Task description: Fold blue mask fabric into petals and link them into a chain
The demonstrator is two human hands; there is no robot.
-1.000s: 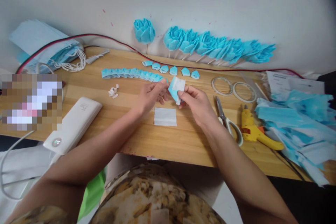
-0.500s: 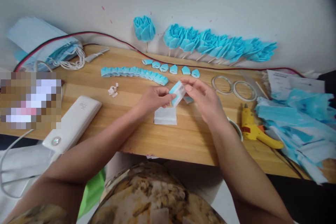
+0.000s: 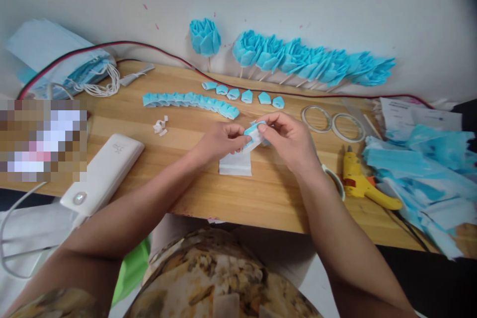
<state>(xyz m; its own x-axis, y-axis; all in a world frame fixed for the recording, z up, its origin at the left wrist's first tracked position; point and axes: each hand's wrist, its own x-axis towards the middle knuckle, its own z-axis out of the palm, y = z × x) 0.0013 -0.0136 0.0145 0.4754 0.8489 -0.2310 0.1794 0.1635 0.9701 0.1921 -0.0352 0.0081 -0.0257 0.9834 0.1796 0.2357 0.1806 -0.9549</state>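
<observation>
Between my two hands is a small blue-and-white fabric piece, partly folded and tilted. My left hand pinches its left end between thumb and fingers. At the other end, the thumb and fingers of my right hand are closed on it. Just below, a white fabric rectangle lies flat on the wooden table. Behind my hands runs a curved row of folded blue petals, with several separate folded petals beyond it.
Blue fabric flowers on sticks lean against the wall. Right are tape rolls, a yellow glue gun and blue fabric scraps. Left are a white power bank, paper bits and a stack of face masks. A red-black cable crosses behind.
The fabric piece has turned to a flatter angle between my hands. My right hand has shifted slightly, its fingers now over the piece's upper right end. The left hand stays nearly in place.
</observation>
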